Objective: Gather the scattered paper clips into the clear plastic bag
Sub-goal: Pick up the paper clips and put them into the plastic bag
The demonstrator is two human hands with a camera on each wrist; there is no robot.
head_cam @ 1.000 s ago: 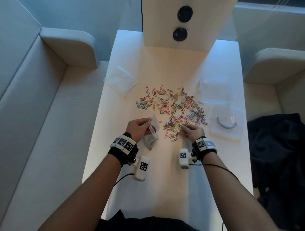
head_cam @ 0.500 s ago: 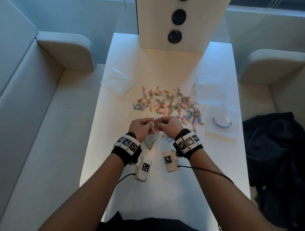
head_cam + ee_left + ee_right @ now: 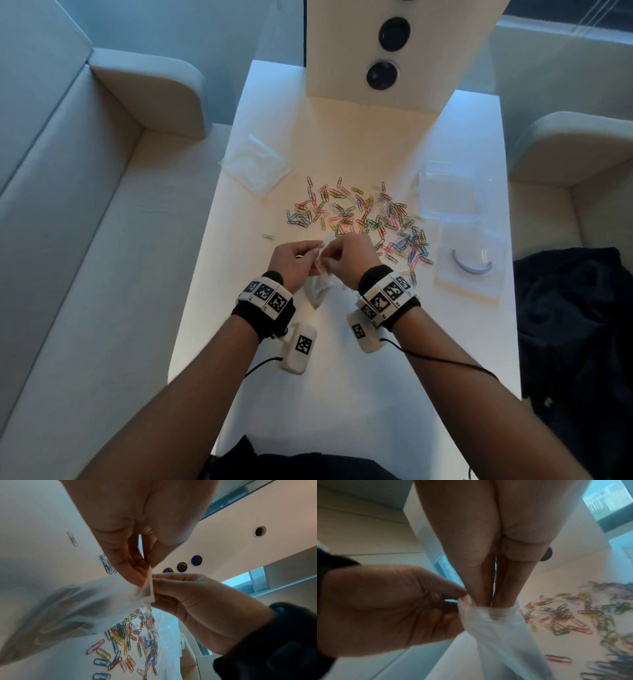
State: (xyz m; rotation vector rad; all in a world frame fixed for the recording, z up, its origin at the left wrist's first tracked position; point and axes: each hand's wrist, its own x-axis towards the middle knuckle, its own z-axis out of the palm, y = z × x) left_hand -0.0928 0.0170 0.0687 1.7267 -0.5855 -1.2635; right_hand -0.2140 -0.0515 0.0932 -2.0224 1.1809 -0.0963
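Many coloured paper clips lie scattered across the middle of the white table. Just in front of them, between my hands, hangs the small clear plastic bag, with a few clips faintly visible inside it. My left hand pinches the bag's rim and holds its mouth up. My right hand has thumb and fingers pressed together. Its fingertips dip into the mouth of the bag. The plastic hides what they pinch.
One stray clip lies left of the pile. A second flat bag sits at the far left. Clear plastic boxes and a lid with a blue arc lie on the right. Behind stands a white panel. Dark cloth covers the right seat.
My right hand left the near edge of the clip pile and came left to the bag. Its fingertips now sit in the bag's mouth. My left hand kept holding the bag.
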